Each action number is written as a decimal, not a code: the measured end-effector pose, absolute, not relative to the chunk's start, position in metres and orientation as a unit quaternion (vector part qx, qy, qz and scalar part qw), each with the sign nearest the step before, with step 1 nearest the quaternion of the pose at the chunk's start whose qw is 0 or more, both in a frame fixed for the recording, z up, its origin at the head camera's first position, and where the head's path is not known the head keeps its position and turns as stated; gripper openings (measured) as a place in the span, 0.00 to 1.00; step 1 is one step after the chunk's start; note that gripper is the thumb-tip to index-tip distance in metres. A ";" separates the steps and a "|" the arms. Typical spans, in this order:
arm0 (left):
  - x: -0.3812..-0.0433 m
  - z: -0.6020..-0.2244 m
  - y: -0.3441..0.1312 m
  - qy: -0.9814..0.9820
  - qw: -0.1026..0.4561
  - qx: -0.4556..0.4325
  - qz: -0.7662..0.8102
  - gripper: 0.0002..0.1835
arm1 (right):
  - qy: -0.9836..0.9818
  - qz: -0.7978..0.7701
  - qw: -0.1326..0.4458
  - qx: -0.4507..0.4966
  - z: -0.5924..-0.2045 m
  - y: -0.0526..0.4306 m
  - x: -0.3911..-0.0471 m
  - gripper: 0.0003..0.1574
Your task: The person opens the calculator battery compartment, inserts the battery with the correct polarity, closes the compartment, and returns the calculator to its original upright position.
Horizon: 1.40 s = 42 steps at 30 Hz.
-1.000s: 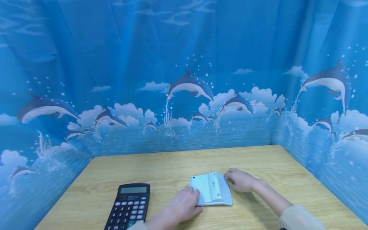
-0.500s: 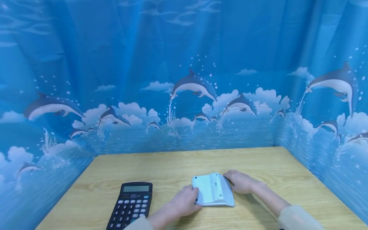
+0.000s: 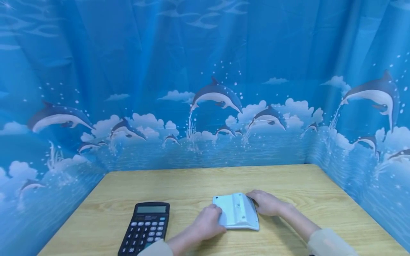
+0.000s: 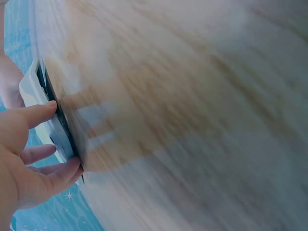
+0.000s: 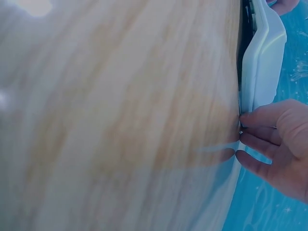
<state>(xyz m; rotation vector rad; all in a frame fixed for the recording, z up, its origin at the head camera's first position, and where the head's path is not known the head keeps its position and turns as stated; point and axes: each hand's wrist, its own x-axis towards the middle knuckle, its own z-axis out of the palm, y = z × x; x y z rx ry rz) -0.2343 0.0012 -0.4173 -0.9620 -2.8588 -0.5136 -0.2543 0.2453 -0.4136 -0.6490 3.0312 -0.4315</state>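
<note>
A pale blue calculator (image 3: 231, 211) lies face down on the wooden table, its back with a raised ridge and small screws turned up. My left hand (image 3: 209, 221) grips its left side; in the left wrist view the thumb (image 4: 41, 114) and fingers (image 4: 63, 177) spread along the edge. At the far right corner is my right hand (image 3: 265, 203), holding the edge with bent fingers. The right wrist view has that thumb (image 5: 262, 116) against the calculator's rim (image 5: 260, 62), fingertips low at the tabletop. The keys side is mostly hidden underneath.
A black calculator (image 3: 145, 227) lies face up to the left of my left forearm, its lower end cut off by the frame. Wood-grain table (image 3: 179, 185) surrounds both. A blue dolphin-print curtain (image 3: 160, 89) closes off the back and sides.
My right hand has moved a little left, its fingers now closer over the calculator's far right corner. My left hand keeps its place on the left side. The head view has shifted slightly.
</note>
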 end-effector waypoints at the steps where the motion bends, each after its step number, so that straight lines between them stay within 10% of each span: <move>1: -0.234 -0.417 0.001 -0.933 0.040 -0.312 -0.177 0.22 | 0.968 -0.140 0.007 -0.207 -0.414 0.245 -0.254 0.25; 31: -0.261 -0.400 -0.018 -0.911 0.092 -0.276 -0.293 0.13 | 0.908 -0.323 0.042 -0.262 -0.418 0.263 -0.263 0.40; 42: -0.272 -0.373 -0.027 -0.909 0.127 -0.233 -0.320 0.10 | 0.907 -0.319 -0.070 -0.265 -0.404 0.243 -0.265 0.20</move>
